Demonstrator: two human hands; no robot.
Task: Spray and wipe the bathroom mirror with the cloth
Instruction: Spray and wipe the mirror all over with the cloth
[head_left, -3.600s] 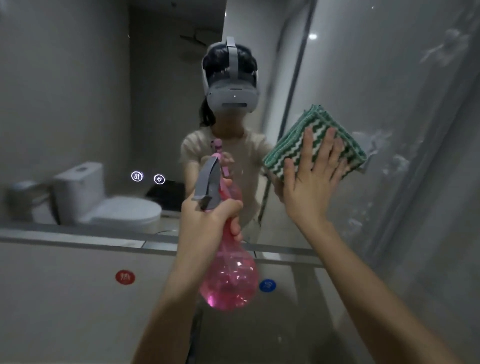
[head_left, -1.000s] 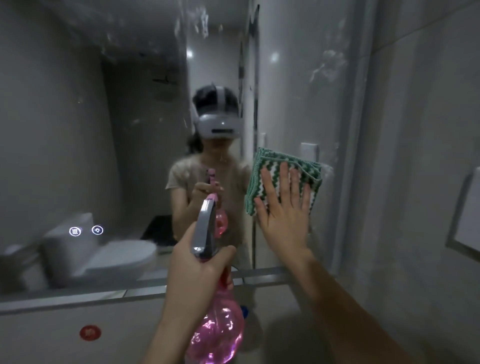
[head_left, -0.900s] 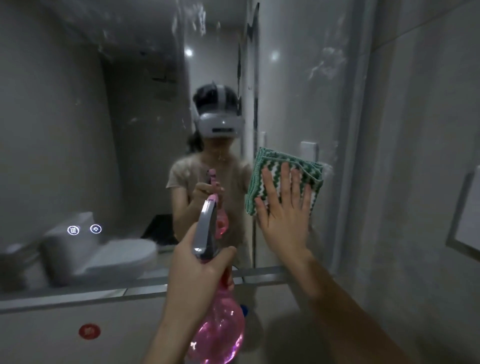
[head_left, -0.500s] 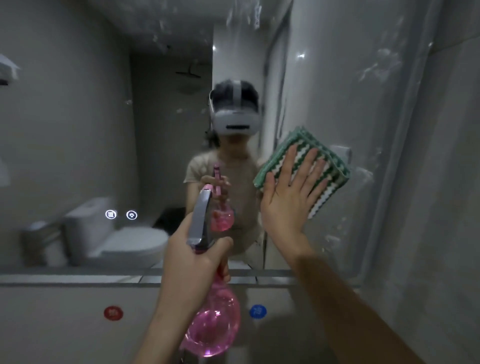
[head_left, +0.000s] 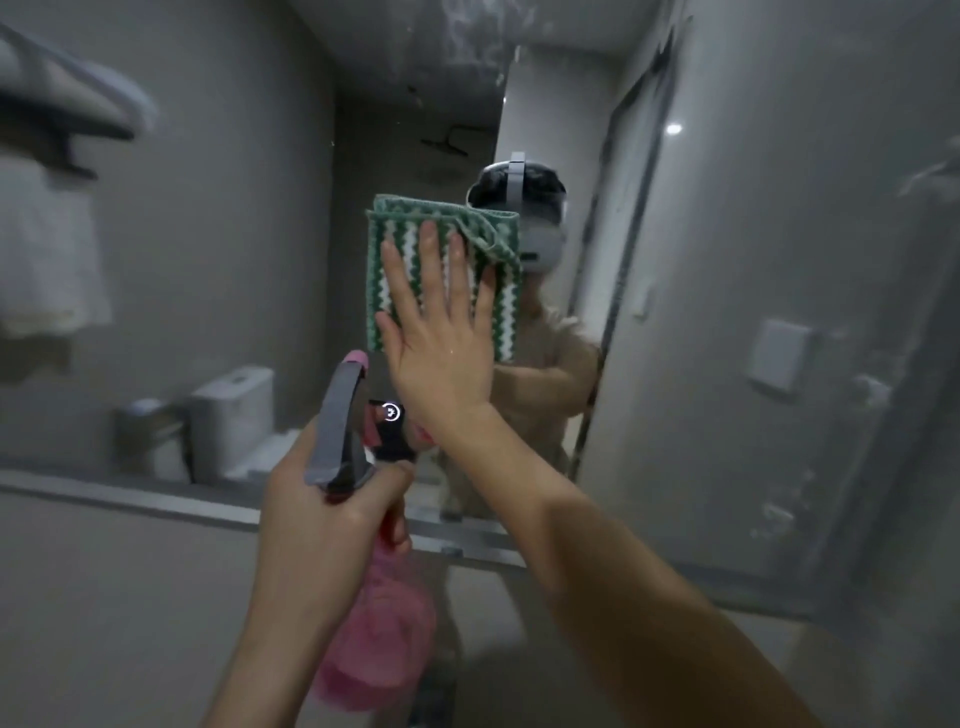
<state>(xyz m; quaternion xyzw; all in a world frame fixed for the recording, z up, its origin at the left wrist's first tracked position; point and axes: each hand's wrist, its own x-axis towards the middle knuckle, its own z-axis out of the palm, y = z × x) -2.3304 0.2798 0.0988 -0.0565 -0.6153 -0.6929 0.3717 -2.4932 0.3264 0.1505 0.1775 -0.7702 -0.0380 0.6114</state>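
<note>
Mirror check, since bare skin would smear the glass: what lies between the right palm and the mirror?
The folded green-and-white cloth lies between the right hand and the mirror, pressed flat by straight fingers, in the head view.

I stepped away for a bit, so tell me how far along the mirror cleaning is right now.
Midway, it seems. Done: spray is on the glass, with streaks and droplets showing on the mirror at top and right. In hand: the right hand presses the green striped cloth flat against the middle, while the left hand grips the pink spray bottle. Left: wiping those wet patches, top and right.
</note>
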